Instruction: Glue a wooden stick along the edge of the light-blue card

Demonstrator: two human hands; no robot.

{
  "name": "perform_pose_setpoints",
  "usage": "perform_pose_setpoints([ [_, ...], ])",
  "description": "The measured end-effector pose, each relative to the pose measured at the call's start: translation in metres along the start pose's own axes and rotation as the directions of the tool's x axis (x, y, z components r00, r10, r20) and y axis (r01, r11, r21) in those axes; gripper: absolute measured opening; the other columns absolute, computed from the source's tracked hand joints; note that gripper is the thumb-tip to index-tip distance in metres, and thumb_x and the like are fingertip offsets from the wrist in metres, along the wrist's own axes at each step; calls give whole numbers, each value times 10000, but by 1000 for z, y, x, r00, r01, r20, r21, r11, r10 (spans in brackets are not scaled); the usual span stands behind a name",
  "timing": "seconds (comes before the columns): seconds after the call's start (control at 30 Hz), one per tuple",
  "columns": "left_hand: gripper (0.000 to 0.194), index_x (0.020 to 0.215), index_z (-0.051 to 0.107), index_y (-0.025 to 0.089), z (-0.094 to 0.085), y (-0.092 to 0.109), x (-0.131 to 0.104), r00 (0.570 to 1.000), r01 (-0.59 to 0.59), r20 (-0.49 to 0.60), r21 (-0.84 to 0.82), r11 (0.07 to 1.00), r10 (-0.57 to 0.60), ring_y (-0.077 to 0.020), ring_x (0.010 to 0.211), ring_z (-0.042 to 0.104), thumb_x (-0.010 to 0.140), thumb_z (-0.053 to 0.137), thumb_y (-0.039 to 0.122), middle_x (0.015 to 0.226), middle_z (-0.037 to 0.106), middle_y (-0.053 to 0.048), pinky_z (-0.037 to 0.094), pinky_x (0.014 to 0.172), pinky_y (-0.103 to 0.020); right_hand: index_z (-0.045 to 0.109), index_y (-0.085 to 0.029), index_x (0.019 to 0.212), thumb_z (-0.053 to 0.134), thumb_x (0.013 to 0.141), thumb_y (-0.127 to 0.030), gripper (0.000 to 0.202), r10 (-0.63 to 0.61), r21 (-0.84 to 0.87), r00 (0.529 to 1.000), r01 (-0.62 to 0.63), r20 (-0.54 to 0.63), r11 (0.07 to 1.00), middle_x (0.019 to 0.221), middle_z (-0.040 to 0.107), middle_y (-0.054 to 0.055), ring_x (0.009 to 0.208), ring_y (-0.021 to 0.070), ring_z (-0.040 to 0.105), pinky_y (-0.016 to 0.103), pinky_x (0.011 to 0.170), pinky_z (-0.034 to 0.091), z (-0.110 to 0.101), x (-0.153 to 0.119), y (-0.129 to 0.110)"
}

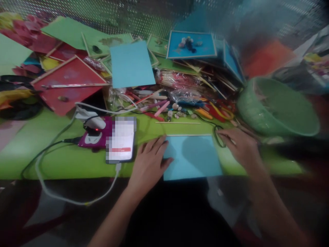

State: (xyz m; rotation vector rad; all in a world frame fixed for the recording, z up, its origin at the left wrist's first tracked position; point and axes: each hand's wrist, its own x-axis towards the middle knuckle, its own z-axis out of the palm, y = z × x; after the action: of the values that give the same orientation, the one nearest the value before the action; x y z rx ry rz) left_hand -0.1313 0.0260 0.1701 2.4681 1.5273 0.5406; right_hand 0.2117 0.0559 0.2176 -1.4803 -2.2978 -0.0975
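Observation:
A light blue sheet of paper (192, 157) lies at the front edge of the green tabletop, with a thin wooden stick (189, 135) along its far edge. Flat across its left side rests my left hand (151, 157), fingers stretched out. To the right of the sheet, my right hand (238, 144) is closed in a pinch; what it pinches is too blurred to name. Its fingertips are at a dark cord loop (218, 137), and I cannot tell if they grip it. Beyond the sheet lies another thin stick (177, 122).
A phone (120, 140) on a white cable sits left of my left hand, beside a purple power strip (102, 132). A green basin (277, 106) stands at right. Behind are pens, pebbles (176, 107), scissors (226, 111), a blue sheet (132, 65) and stick-framed panels (191, 44).

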Motion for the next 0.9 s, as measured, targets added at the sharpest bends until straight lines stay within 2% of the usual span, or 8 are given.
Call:
perform_pose_setpoints([
  [0.17,400,1367,599,203,0,1,0,1000,-4,4,23,1000,4,-350,1350,561,1006,588,375,1548,566,-101,454,1050,-554,747,-253,1205,515,1033,-241,289,3,26,1000,-4,18,1000,1061,769,93,986,261,714,438,899,563,11,-12,-1],
  [0.5,397,1367,595,224,0,1,0,1000,7,8,24,1000,-7,-352,1356,559,1007,586,390,1551,562,-98,457,1048,-552,676,-244,1372,492,1036,-273,384,-36,-18,994,38,107,999,1248,711,115,1126,288,629,470,976,499,40,-21,-4],
  [0.8,397,1363,593,215,1,0,-1,1000,9,5,35,999,-9,-346,1349,563,1012,575,399,1540,573,-105,460,1044,-549,655,-281,1405,513,1026,-266,405,-36,19,997,34,75,999,1250,721,101,1113,290,643,494,964,506,48,-24,-4],
  [0.9,398,1361,588,211,2,0,-1,1000,8,3,43,999,-8,-344,1346,565,1013,574,404,1531,582,-107,461,1040,-545,670,-260,1387,523,1022,-270,394,-35,28,997,33,75,999,1249,723,111,1112,294,642,491,957,509,51,-26,-2],
])
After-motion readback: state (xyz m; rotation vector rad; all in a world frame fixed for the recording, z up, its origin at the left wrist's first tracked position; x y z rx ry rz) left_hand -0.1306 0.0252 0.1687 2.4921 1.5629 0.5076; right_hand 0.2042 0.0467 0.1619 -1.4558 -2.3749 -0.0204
